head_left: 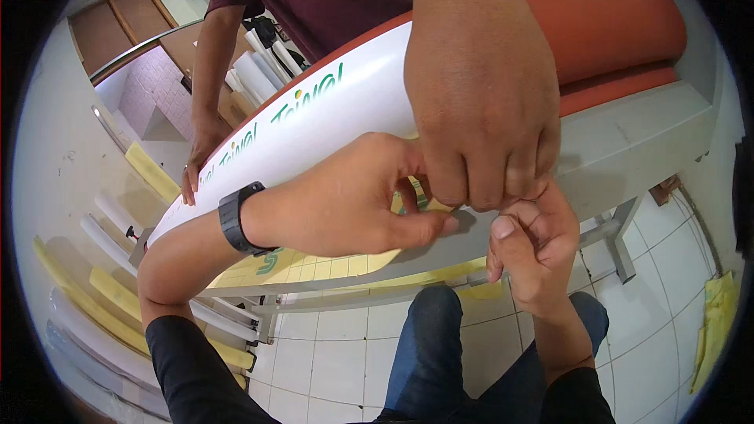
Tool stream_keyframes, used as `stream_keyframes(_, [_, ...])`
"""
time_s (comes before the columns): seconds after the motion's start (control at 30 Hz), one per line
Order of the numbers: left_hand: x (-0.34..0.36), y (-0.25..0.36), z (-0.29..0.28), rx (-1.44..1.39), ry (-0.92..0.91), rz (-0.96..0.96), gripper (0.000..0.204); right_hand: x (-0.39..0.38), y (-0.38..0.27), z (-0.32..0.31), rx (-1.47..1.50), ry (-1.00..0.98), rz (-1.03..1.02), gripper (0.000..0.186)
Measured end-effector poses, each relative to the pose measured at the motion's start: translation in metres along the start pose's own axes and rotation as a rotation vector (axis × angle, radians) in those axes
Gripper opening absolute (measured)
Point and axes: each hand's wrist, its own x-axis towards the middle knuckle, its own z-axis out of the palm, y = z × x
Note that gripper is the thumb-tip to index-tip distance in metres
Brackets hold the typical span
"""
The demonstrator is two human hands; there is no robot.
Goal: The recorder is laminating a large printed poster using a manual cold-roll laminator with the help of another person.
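A white printed sheet (345, 106) with green lettering lies over a long red-orange roller (609, 20). Its yellow gridded backing (345, 263) shows below, along the near edge. My left hand (345, 196), with a black watch on its wrist, lies over the sheet; its thumb stands apart from the curled fingers, whose tips are partly hidden. My right hand (542, 247) is closed just below a co-worker's fist (487, 126), fingers curled and thumb bent in; whatever they pinch is hidden. That fist covers the sheet's right end. The co-worker's other hand (203, 149) presses on the sheet at the far left.
The roller sits above a grey machine frame (628, 129) with metal legs. Rolls of yellow and white material (118, 298) lean along the left wall. More white rolls (259, 71) stand behind the co-worker. Crumpled yellow sheet (713, 326) lies at the right on white tiles.
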Motion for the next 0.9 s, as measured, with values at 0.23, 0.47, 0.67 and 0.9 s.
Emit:
stream_keyframes(0.23, [0.000, 0.001, 0.019, 0.193, 0.109, 0.178, 0.016, -0.001, -0.003, -0.001, -0.025, 0.003, 0.000, 0.013])
stream_keyframes(0.47, [0.003, 0.001, 0.025, 0.302, 0.148, 0.304, 0.030, -0.002, -0.012, -0.012, 0.012, -0.092, 0.084, 0.019])
stream_keyframes(0.67, [0.003, 0.004, 0.026, 0.254, 0.154, 0.301, 0.034, -0.003, -0.014, -0.015, 0.065, -0.038, 0.157, 0.016])
stream_keyframes(0.9, [0.003, 0.006, 0.026, 0.247, 0.142, 0.331, 0.036, 0.000, -0.013, -0.020, 0.070, -0.093, 0.148, 0.016])
